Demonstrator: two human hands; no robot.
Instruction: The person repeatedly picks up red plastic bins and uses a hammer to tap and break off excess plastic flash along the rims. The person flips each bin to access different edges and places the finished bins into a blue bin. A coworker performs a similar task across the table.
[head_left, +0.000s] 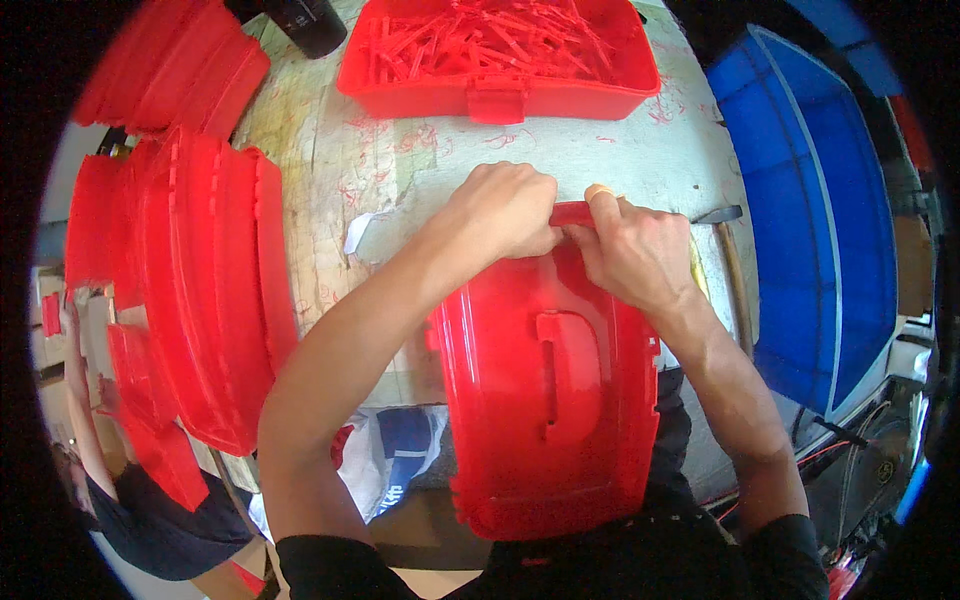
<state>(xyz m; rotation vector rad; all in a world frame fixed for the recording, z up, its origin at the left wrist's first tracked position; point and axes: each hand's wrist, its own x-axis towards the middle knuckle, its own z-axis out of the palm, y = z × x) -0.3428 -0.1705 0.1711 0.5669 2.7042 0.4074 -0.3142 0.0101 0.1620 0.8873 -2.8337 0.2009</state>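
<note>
A large red moulded plastic panel with a raised handle-shaped boss lies between my forearms, reaching from the table to my body. My left hand is closed on its far top edge. Beside it, my right hand grips the same edge, with a light cover on one fingertip. A small red tab of the panel shows between the two hands. A dark, thin blade-like tool sticks out to the right of my right hand; whether that hand holds it is unclear.
A red tray filled with thin red plastic trimmings stands at the back of the worn table. Stacks of red panels fill the left side. A blue crate stands at right. Another person is at lower left.
</note>
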